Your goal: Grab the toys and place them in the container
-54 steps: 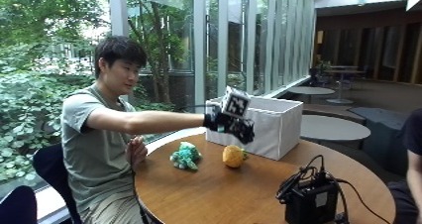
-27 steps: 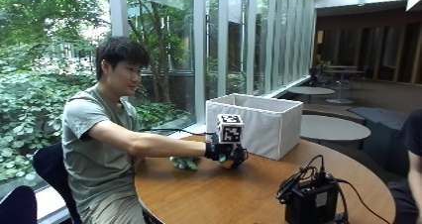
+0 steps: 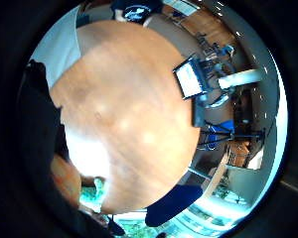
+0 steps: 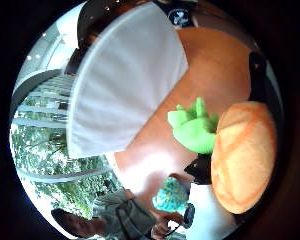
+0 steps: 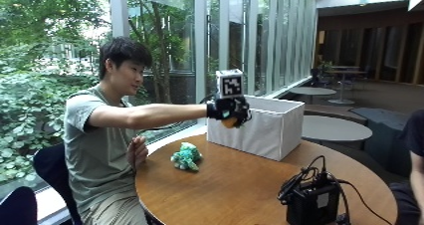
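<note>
One orange toy lifted off table, gloved hand raised beside container

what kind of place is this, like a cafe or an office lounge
Probably a lounge or cafe area of a larger building: several round tables stand along a wall of floor-to-ceiling windows with trees outside, and the person sits at a round wooden table.

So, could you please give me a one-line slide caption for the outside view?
Gloved right hand holds an orange toy beside the white container; a teal toy remains on the table.
</note>
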`<state>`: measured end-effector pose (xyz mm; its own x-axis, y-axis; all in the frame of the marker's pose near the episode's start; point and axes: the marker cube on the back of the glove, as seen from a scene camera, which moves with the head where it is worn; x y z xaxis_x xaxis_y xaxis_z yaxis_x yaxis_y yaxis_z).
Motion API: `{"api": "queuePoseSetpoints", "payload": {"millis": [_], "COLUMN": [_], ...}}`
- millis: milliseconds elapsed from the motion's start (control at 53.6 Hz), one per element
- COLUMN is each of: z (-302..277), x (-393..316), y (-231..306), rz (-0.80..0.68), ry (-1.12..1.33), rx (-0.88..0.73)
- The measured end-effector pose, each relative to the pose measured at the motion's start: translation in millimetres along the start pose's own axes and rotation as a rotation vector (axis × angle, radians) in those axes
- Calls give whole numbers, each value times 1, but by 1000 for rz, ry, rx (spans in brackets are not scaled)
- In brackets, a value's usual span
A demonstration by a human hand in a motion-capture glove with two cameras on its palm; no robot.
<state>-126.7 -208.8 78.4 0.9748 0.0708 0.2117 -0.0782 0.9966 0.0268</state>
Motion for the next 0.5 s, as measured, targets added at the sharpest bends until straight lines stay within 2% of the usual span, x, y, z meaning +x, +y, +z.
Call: {"api": "queuePoseSetpoints", "payload": {"millis": [131, 149, 205, 243, 299, 355, 373, 392, 448, 504], "z": [-74, -83, -100, -111, -126, -136, -137, -137, -134, -129], "x": [-39, -49, -88, -114, -149, -177, -185, -194, -223, -246], "y": [-4, -2, 12, 16, 13, 3, 2, 3, 11, 11], "rz": [-18, -61, -322, -407, -348, -104, -71, -109, -391, -459], "ry": [-51, -26, 89, 126, 133, 120, 124, 132, 146, 141], "rx": [61, 67, 76, 92, 127, 157, 161, 161, 145, 130]}}
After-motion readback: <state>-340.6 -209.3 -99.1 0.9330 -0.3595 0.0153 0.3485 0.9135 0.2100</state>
